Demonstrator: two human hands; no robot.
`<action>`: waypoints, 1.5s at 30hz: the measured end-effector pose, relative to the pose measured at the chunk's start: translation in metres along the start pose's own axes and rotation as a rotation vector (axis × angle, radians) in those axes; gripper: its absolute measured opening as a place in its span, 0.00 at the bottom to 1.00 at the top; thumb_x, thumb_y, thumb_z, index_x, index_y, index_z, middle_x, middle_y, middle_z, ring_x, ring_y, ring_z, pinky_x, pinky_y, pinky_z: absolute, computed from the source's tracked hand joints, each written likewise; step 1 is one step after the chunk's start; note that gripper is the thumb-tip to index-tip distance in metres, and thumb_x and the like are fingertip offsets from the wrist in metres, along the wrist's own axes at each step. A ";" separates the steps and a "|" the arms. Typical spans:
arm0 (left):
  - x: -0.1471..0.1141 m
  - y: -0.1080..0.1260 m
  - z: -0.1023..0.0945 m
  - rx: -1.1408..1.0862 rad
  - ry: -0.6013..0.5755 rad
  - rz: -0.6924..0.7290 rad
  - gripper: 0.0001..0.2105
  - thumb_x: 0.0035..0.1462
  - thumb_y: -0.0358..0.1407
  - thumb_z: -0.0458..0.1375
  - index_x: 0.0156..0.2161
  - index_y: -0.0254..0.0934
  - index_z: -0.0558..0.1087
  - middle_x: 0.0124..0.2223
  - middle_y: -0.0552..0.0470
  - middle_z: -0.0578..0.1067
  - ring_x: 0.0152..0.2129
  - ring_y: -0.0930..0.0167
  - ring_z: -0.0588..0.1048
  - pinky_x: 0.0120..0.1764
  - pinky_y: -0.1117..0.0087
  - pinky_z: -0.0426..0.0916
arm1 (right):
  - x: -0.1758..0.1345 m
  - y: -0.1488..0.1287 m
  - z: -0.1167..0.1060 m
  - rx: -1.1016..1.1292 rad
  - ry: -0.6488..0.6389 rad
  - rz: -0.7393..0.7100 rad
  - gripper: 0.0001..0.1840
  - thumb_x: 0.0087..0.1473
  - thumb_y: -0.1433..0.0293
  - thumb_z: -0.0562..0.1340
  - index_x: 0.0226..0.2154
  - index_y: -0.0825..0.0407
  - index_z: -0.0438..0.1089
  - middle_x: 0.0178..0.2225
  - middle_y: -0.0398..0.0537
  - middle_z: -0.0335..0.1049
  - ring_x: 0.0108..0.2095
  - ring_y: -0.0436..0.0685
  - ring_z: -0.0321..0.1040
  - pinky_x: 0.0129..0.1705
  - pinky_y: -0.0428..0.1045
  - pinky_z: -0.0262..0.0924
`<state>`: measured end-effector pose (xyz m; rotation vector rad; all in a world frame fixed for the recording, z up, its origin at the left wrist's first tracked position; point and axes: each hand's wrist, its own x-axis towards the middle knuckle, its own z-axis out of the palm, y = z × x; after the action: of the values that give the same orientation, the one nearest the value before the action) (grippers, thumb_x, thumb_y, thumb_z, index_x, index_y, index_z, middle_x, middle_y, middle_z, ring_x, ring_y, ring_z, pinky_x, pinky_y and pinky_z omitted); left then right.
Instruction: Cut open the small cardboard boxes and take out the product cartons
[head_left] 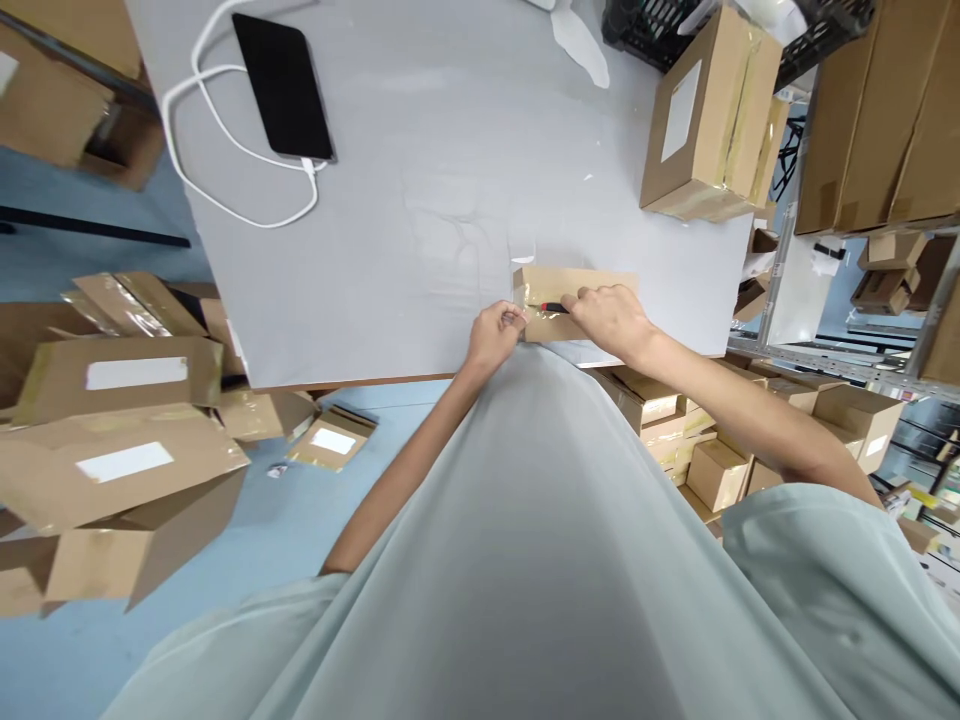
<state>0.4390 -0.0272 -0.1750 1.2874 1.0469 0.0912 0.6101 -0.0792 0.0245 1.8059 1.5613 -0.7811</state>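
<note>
A small cardboard box lies at the table's front edge, close against my shirt, with shiny clear tape over its left end. My right hand rests over the box, its fingers closed around a box cutter with a red and black body. The cutter points left, towards the taped end. My left hand is at the box's left end, thumb and fingers pinched together by the tape. Whatever sits between those fingers is too small to make out.
A phone with a white cable lies at the table's back left. On the right stand a taped carton and a black crate. Opened cartons pile up on the floor at left; more boxes sit below right.
</note>
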 end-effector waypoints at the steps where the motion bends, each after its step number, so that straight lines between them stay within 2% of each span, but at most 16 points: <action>1: -0.001 0.000 0.002 -0.010 -0.002 -0.002 0.05 0.59 0.40 0.64 0.35 0.42 0.76 0.25 0.55 0.75 0.24 0.66 0.75 0.35 0.65 0.71 | -0.002 0.003 0.002 0.000 0.005 -0.001 0.24 0.73 0.80 0.51 0.61 0.55 0.75 0.52 0.66 0.84 0.49 0.66 0.83 0.47 0.54 0.64; 6: -0.005 0.003 0.010 -0.013 -0.014 -0.021 0.06 0.57 0.41 0.64 0.35 0.41 0.76 0.25 0.54 0.75 0.24 0.65 0.76 0.35 0.63 0.74 | -0.011 0.020 0.020 0.033 0.015 -0.006 0.24 0.74 0.78 0.50 0.62 0.54 0.75 0.51 0.66 0.84 0.50 0.66 0.84 0.43 0.53 0.65; 9: -0.006 0.004 0.015 -0.038 0.018 -0.029 0.07 0.55 0.42 0.65 0.34 0.41 0.76 0.26 0.54 0.75 0.23 0.67 0.76 0.32 0.65 0.74 | -0.017 0.037 0.040 0.072 0.039 0.017 0.21 0.76 0.73 0.52 0.60 0.54 0.77 0.49 0.67 0.85 0.50 0.67 0.83 0.44 0.54 0.66; 13: -0.006 0.007 0.019 -0.098 0.080 -0.059 0.08 0.51 0.42 0.65 0.33 0.41 0.74 0.26 0.55 0.74 0.23 0.68 0.75 0.29 0.67 0.74 | -0.037 0.081 0.079 0.102 0.063 0.115 0.19 0.76 0.71 0.54 0.57 0.54 0.78 0.47 0.67 0.85 0.46 0.67 0.83 0.43 0.55 0.64; 18: -0.008 0.012 0.022 -0.054 0.140 -0.099 0.06 0.50 0.39 0.64 0.33 0.40 0.74 0.26 0.55 0.74 0.22 0.70 0.73 0.29 0.68 0.74 | -0.070 0.139 0.120 0.173 0.066 0.235 0.14 0.77 0.68 0.60 0.56 0.50 0.79 0.48 0.63 0.84 0.43 0.65 0.82 0.41 0.53 0.58; 21: -0.008 0.014 0.024 -0.004 0.180 -0.105 0.06 0.50 0.39 0.65 0.32 0.40 0.75 0.28 0.54 0.75 0.25 0.69 0.74 0.29 0.68 0.73 | -0.078 0.160 0.136 0.257 0.085 0.270 0.11 0.76 0.65 0.64 0.54 0.48 0.80 0.49 0.60 0.84 0.43 0.65 0.81 0.41 0.53 0.55; 26: -0.010 0.017 0.027 0.084 0.228 -0.114 0.07 0.51 0.40 0.65 0.33 0.41 0.75 0.31 0.52 0.77 0.29 0.68 0.74 0.30 0.70 0.68 | -0.075 0.186 0.165 0.297 0.163 0.250 0.11 0.76 0.63 0.65 0.52 0.45 0.82 0.47 0.56 0.83 0.42 0.63 0.77 0.41 0.53 0.54; 29: -0.011 0.016 0.021 0.089 0.278 -0.119 0.07 0.52 0.40 0.65 0.33 0.41 0.75 0.33 0.52 0.77 0.29 0.68 0.73 0.29 0.71 0.67 | -0.074 0.208 0.191 0.353 0.255 0.281 0.12 0.75 0.61 0.64 0.51 0.46 0.84 0.44 0.58 0.83 0.43 0.64 0.76 0.44 0.55 0.57; 32: -0.010 0.011 -0.001 0.093 0.397 -0.138 0.05 0.53 0.38 0.64 0.33 0.41 0.73 0.33 0.53 0.76 0.29 0.70 0.72 0.30 0.72 0.67 | -0.067 0.222 0.221 0.527 0.358 0.355 0.14 0.74 0.61 0.64 0.50 0.49 0.84 0.44 0.60 0.82 0.43 0.65 0.76 0.47 0.57 0.61; 34: -0.008 0.007 -0.020 0.089 0.468 -0.198 0.04 0.53 0.36 0.63 0.32 0.41 0.72 0.32 0.54 0.75 0.28 0.71 0.73 0.31 0.73 0.66 | -0.052 0.216 0.239 0.756 0.419 0.401 0.16 0.72 0.58 0.65 0.48 0.51 0.83 0.42 0.58 0.83 0.41 0.64 0.77 0.46 0.56 0.63; 37: -0.006 -0.001 -0.043 0.078 0.475 -0.338 0.05 0.52 0.36 0.63 0.32 0.40 0.71 0.29 0.57 0.73 0.27 0.72 0.73 0.32 0.73 0.65 | -0.016 0.177 0.247 1.260 0.484 0.421 0.26 0.69 0.46 0.64 0.39 0.52 0.78 0.36 0.54 0.83 0.36 0.61 0.77 0.42 0.54 0.67; 40: -0.006 -0.009 -0.054 0.083 0.430 -0.401 0.08 0.51 0.38 0.66 0.31 0.39 0.72 0.26 0.56 0.74 0.26 0.71 0.73 0.34 0.72 0.67 | 0.016 0.120 0.229 1.664 0.488 0.367 0.36 0.61 0.33 0.62 0.38 0.50 0.74 0.36 0.54 0.83 0.34 0.58 0.77 0.37 0.52 0.69; 42: -0.007 -0.014 -0.055 0.085 0.400 -0.395 0.10 0.51 0.40 0.68 0.31 0.39 0.73 0.26 0.54 0.76 0.27 0.70 0.74 0.35 0.70 0.69 | 0.027 0.086 0.210 1.766 0.487 0.307 0.39 0.58 0.30 0.61 0.42 0.49 0.74 0.38 0.53 0.83 0.34 0.57 0.76 0.34 0.51 0.69; 45: -0.011 -0.019 -0.054 0.076 0.348 -0.341 0.12 0.54 0.45 0.69 0.33 0.38 0.76 0.29 0.50 0.81 0.32 0.67 0.78 0.39 0.65 0.75 | 0.030 0.053 0.182 1.814 0.517 0.212 0.39 0.59 0.30 0.60 0.45 0.48 0.73 0.39 0.50 0.81 0.34 0.57 0.75 0.33 0.50 0.68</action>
<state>0.3873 -0.0004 -0.1796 1.1666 1.5691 0.0156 0.6599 -0.2069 -0.1099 3.4762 0.5549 -2.0723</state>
